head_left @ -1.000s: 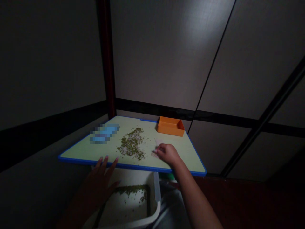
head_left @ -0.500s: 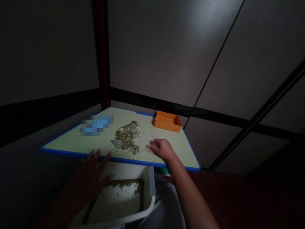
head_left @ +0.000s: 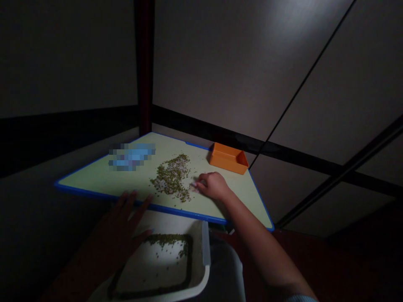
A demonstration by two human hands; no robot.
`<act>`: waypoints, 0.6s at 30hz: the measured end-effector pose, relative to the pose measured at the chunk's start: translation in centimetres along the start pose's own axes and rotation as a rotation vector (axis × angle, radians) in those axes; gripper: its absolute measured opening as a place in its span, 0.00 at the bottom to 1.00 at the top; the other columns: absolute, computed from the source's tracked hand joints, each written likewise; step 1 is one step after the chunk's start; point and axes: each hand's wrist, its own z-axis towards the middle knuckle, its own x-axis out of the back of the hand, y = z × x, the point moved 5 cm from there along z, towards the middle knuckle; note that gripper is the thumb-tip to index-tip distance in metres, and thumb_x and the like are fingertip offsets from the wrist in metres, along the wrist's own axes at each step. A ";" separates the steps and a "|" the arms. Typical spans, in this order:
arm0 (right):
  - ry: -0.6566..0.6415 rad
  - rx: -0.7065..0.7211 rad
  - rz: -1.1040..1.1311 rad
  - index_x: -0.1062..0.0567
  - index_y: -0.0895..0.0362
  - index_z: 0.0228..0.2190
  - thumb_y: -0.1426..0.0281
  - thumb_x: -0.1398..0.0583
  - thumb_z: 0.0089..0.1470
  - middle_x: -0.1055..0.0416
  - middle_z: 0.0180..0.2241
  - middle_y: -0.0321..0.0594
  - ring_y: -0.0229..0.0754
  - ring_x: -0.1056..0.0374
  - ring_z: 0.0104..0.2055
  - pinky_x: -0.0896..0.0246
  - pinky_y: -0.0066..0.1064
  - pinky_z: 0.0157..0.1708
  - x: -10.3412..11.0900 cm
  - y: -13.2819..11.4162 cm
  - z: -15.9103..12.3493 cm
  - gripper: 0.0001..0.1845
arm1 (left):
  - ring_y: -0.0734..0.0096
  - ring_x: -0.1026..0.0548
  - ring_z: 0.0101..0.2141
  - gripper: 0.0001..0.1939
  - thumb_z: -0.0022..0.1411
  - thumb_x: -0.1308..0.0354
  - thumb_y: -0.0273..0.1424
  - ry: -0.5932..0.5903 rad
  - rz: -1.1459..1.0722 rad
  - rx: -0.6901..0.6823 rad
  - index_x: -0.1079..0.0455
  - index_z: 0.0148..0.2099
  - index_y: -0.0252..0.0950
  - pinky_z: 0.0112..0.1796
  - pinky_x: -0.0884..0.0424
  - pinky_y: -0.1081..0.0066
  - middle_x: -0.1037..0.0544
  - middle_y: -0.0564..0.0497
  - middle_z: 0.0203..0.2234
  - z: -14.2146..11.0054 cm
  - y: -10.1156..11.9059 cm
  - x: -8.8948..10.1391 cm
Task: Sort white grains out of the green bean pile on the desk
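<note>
A loose heap of small green grains, like mung beans (head_left: 178,172), mixed with paler bits, lies spread on a pale yellow board (head_left: 103,180) with a blue rim. At the heap's right edge, my right hand (head_left: 212,184) rests low over the board, its fingers curled and thumb drawn in. Whatever those fingers pinch is hidden. My left hand (head_left: 129,218) lies with spread fingers at the board's near rim, fingertips touching it, above a white bin (head_left: 206,251). More green grains line the bin's inner bottom edges.
An orange open box (head_left: 229,159) sits at the board's far right corner. A blue pixelated item (head_left: 132,157) lies on the left of the board. Dark wall panels (head_left: 214,63) rise behind, meeting at a red post (head_left: 145,67).
My right hand has shifted slightly toward the heap, covering the pale patch more. My left hand stays at the rim. The whole view has shifted a little.
</note>
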 end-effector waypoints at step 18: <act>0.126 -0.126 0.360 0.21 0.58 0.32 0.65 0.38 0.56 0.28 0.24 0.37 0.35 0.42 0.25 0.57 0.27 0.26 -1.3 3.4 -0.7 0.09 | 0.36 0.42 0.64 0.38 0.61 0.51 0.52 -0.013 0.036 -0.015 0.43 0.67 0.38 0.55 0.34 0.44 0.40 0.31 0.65 -0.2 -0.2 -0.6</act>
